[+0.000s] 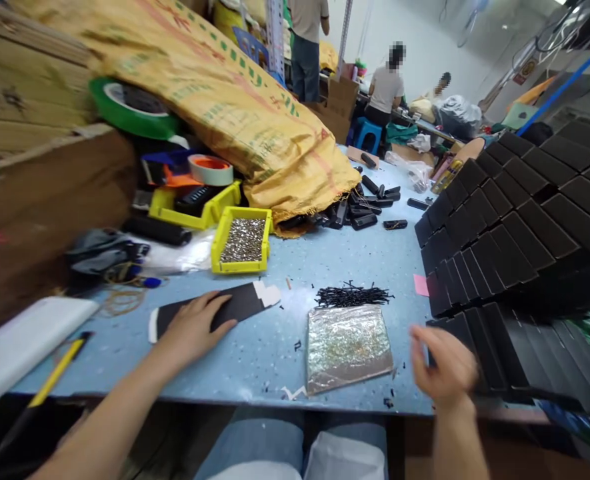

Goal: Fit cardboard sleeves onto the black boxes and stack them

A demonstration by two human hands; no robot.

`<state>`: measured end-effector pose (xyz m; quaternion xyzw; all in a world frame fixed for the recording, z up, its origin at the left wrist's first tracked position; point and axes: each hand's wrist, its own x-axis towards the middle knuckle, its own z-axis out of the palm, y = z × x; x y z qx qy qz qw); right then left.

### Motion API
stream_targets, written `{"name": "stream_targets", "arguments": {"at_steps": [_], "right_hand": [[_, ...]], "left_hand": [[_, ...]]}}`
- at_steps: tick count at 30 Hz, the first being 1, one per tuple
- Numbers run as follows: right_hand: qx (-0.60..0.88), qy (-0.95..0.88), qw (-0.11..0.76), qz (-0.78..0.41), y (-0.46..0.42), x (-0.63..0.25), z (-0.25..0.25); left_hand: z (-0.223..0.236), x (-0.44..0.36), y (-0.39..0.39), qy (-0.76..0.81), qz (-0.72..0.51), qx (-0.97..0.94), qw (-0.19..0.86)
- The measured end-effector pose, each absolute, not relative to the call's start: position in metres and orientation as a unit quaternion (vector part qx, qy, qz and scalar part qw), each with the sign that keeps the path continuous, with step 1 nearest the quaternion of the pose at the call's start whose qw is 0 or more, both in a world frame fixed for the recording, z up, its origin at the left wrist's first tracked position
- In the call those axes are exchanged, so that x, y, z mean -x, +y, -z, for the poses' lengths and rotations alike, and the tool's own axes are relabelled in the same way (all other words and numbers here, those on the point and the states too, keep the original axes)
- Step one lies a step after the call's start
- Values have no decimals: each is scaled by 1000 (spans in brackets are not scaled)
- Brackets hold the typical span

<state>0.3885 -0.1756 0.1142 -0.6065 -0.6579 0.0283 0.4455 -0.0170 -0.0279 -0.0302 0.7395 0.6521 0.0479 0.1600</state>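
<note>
My left hand [192,330] lies flat, fingers spread, on a flattened black cardboard box [239,301] with white flaps at its right end. Curled fingers show on my right hand [442,367], slightly blurred, held above the table's front right beside the stacked black boxes [499,227]. Whether anything is pinched in it is hidden. Between the hands rests a foil-wrapped flat block [349,347]. Thin black pieces [352,295], possibly screws or ties, are heaped along its far edge.
A yellow bin [241,267] of small metal parts stands beyond my left hand. Black handle-like pieces [365,217] spill near a big yellow sack [255,133]. At left lie a yellow-and-black cutter [57,373] and a white slab [29,340]. Several people are in the background.
</note>
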Motion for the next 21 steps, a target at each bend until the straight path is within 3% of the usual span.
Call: {"name": "stream_targets", "arguments": {"at_steps": [4, 8, 15, 21], "right_hand": [[745, -575, 326, -92, 18, -413, -7], [785, -558, 256, -76, 149, -466, 20], [748, -648, 143, -26, 204, -479, 50], [764, -631, 132, -11, 227, -486, 55]], "left_hand": [[16, 28, -29, 667, -194, -711, 112], [6, 51, -37, 655, -300, -693, 39], [11, 36, -51, 648, -341, -680, 39], [3, 16, -27, 644, -385, -660, 37]]}}
